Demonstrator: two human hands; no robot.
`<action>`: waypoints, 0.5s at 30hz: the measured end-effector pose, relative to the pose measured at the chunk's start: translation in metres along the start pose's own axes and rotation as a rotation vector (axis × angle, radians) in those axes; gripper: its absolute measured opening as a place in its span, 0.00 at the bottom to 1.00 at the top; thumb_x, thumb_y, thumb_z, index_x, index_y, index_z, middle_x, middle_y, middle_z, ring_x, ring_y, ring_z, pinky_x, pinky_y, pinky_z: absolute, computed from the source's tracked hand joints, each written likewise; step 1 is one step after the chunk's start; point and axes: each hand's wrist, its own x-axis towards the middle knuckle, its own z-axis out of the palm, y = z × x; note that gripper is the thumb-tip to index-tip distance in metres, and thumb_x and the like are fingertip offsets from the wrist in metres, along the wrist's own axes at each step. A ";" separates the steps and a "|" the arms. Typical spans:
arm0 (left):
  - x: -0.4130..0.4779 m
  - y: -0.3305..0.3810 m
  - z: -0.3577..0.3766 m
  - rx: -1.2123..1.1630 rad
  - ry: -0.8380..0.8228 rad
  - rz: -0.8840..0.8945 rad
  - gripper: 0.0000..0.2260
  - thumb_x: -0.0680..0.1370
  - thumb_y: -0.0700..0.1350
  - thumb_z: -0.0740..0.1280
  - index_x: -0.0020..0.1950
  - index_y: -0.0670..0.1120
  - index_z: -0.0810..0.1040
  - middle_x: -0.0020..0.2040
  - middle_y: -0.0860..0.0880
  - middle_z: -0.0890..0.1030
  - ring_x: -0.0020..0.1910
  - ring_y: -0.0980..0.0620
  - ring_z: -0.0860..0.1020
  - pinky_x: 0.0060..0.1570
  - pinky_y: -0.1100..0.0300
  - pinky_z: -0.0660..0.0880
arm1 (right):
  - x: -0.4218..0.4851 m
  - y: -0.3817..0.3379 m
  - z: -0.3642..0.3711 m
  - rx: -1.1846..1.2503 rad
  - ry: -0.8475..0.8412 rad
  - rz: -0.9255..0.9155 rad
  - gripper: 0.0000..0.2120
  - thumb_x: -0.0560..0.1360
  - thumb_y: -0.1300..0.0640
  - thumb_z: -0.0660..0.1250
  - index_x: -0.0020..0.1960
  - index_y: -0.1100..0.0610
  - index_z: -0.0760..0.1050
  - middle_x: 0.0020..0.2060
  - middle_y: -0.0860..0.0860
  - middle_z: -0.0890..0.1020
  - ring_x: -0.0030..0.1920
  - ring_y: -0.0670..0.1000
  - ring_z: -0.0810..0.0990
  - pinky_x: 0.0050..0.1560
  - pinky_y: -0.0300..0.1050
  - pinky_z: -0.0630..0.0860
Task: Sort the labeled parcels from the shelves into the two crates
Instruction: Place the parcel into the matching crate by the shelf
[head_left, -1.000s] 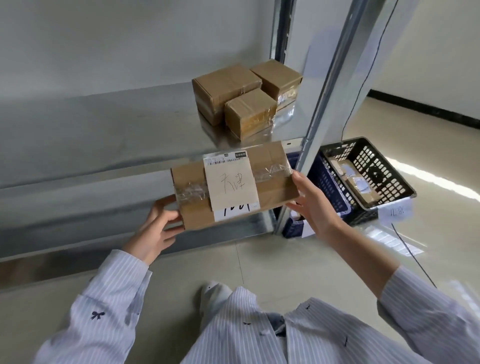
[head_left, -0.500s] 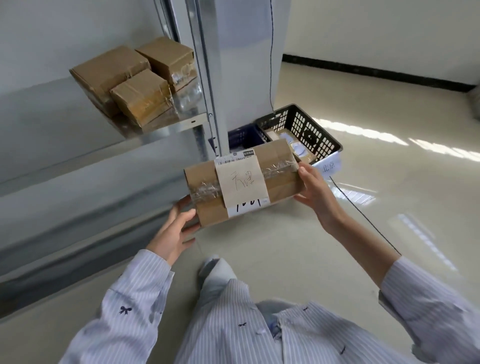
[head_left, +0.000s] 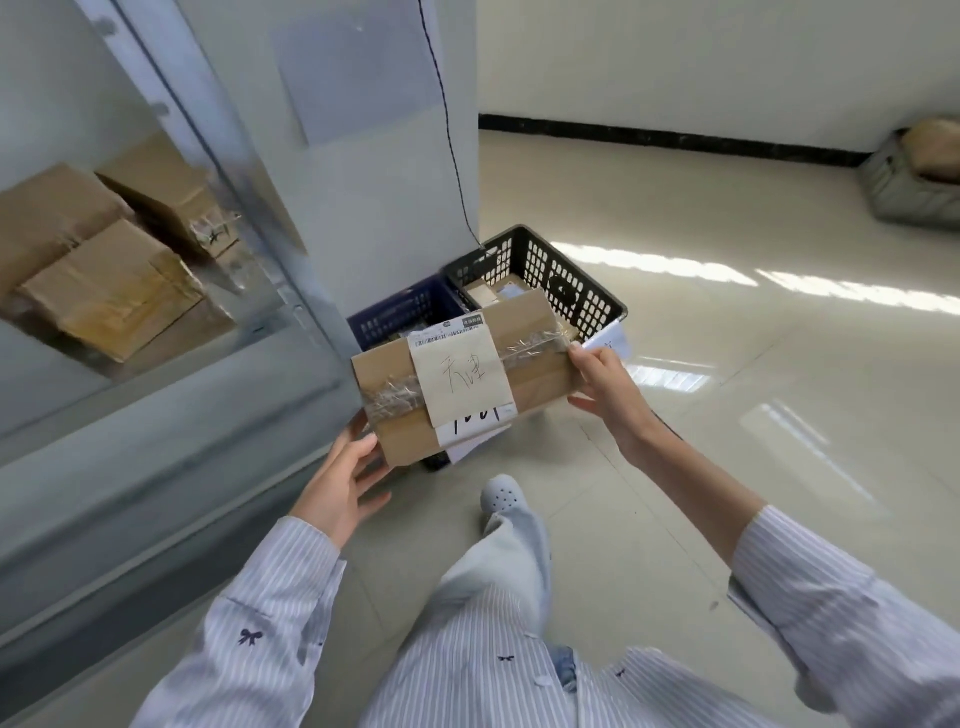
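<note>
Parcel (head_left: 527, 387) w/ handwritten label (head_left: 460, 376) hangs over blue crate (head_left: 400, 312) & black crate (head_left: 587, 293), right grip (head_left: 610, 387) pinching its end, left grip (head_left: 345, 480) flat-fingered under the corner; match label to crate tag (head_left: 616, 336), lower level w/ both, don't drop.

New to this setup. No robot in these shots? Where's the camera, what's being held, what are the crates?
No robot here: a person works with bare hands. The camera is worn on the head, wide-angle, looking forward and down, so everything is seen from the person's own viewpoint. The right hand pinches one end of a taped cardboard parcel with a handwritten label; the left hand props the other end, fingers straight. Beyond it, on the floor, stand a blue crate and a black crate, the black one already part-filled. Other parcels sit on the metal shelf at left.
</note>
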 end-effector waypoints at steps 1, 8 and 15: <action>0.012 0.007 0.007 -0.012 0.008 -0.009 0.13 0.82 0.47 0.55 0.65 0.61 0.66 0.59 0.49 0.76 0.60 0.48 0.73 0.65 0.46 0.66 | 0.015 -0.007 -0.004 -0.016 -0.012 0.005 0.11 0.81 0.50 0.56 0.43 0.53 0.64 0.44 0.48 0.72 0.52 0.49 0.73 0.57 0.48 0.72; 0.088 0.051 0.053 -0.092 0.098 -0.053 0.10 0.81 0.41 0.56 0.56 0.56 0.69 0.50 0.49 0.77 0.52 0.49 0.75 0.61 0.48 0.67 | 0.120 -0.047 -0.026 -0.129 -0.097 0.027 0.11 0.82 0.49 0.55 0.45 0.55 0.65 0.46 0.50 0.72 0.53 0.50 0.73 0.57 0.46 0.73; 0.151 0.087 0.075 -0.142 0.195 -0.071 0.10 0.82 0.42 0.55 0.58 0.56 0.70 0.53 0.49 0.77 0.55 0.50 0.73 0.59 0.50 0.67 | 0.205 -0.065 -0.024 -0.187 -0.173 0.051 0.10 0.82 0.49 0.55 0.46 0.54 0.65 0.47 0.49 0.72 0.55 0.50 0.73 0.59 0.48 0.73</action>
